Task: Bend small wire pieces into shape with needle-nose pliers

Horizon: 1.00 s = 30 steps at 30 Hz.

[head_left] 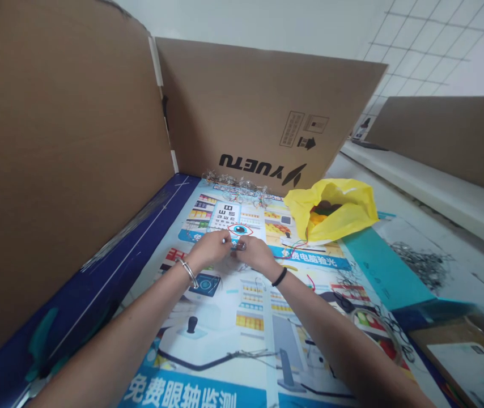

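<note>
My left hand (211,248), with a silver bangle at the wrist, is over the printed poster sheet (208,340). Its fingers are closed in a pinch. Just to its right, my right hand (259,255), with a black band round the wrist, is pinched too, and the fingertips of both almost meet. Whatever they hold is too small to make out. Thin red and green wires (295,247) lie right of my right hand, near an open yellow bag (352,207) with dark and orange things inside. Fine wires (250,355) lie in a small bundle nearer to me.
Cardboard panels stand at the left (63,141) and back (225,102). Along the back panel's foot runs a tangle of clear pieces and wire (242,187). To the right are a coil (378,328), a teal box flap (389,266) and a dark wire heap (423,264). Teal-handled tools (40,343) lie at left.
</note>
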Available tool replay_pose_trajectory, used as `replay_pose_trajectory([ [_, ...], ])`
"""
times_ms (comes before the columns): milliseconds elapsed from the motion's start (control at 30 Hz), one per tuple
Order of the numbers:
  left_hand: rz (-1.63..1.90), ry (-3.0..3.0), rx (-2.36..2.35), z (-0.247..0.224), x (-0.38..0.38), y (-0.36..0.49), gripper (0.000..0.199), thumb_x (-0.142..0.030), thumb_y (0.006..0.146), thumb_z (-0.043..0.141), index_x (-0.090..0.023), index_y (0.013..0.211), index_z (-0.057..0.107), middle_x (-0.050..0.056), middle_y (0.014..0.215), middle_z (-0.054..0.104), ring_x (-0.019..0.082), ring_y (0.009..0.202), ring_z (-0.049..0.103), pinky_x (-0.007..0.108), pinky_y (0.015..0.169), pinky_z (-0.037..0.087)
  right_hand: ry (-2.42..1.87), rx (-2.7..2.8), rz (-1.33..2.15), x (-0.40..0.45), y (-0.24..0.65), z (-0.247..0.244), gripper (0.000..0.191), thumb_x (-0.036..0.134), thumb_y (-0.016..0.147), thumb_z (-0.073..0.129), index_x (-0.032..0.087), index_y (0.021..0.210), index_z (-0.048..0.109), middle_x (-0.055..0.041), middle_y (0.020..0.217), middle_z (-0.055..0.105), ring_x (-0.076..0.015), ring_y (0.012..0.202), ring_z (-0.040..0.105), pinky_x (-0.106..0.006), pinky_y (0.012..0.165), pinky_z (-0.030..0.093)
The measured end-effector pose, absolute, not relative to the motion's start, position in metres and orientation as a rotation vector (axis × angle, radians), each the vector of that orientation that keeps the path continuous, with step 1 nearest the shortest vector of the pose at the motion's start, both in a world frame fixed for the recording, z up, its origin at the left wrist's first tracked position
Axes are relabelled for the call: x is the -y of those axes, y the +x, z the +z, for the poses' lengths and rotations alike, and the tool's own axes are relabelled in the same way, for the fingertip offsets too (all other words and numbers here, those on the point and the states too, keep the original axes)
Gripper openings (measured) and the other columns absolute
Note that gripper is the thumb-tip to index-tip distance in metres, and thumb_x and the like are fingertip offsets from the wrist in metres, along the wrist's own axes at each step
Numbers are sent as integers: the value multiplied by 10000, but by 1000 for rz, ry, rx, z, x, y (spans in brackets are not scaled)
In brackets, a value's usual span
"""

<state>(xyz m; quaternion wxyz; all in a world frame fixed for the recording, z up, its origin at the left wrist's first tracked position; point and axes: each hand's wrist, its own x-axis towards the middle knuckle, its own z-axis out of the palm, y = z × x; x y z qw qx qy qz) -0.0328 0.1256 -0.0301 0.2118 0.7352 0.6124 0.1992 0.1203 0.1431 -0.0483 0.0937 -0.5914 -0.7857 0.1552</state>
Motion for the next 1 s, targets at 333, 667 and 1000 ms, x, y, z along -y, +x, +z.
replay_pose_trajectory([
  [333, 548, 2020, -1692, -32, -128, -36, 170, -262, 727, 446, -182, 732, 596, 26, 737, 639, 147, 649, 517, 224, 546, 309, -1666, 2363, 512, -144, 126, -44, 290, 443, 652, 609, 227, 845, 614, 12, 759, 622, -126, 659, 541, -201, 514, 294],
  [667, 578, 2036, -1694, -32, -128, -37, 164, -251, 717, 447, -177, 710, 593, 27, 712, 629, 145, 632, 511, 230, 541, 296, -1298, 2061, 767, -139, 143, -43, 287, 412, 657, 620, 184, 830, 595, 20, 703, 584, -104, 627, 513, -209, 578, 378],
  [1000, 601, 1975, -1651, -27, -128, -38, 141, -251, 703, 464, -173, 652, 570, -5, 612, 576, 131, 591, 481, 218, 514, 298, -1325, 1751, 1082, -138, 139, -46, 257, 440, 707, 535, 184, 697, 552, 49, 521, 485, -84, 469, 434, -197, 449, 346],
])
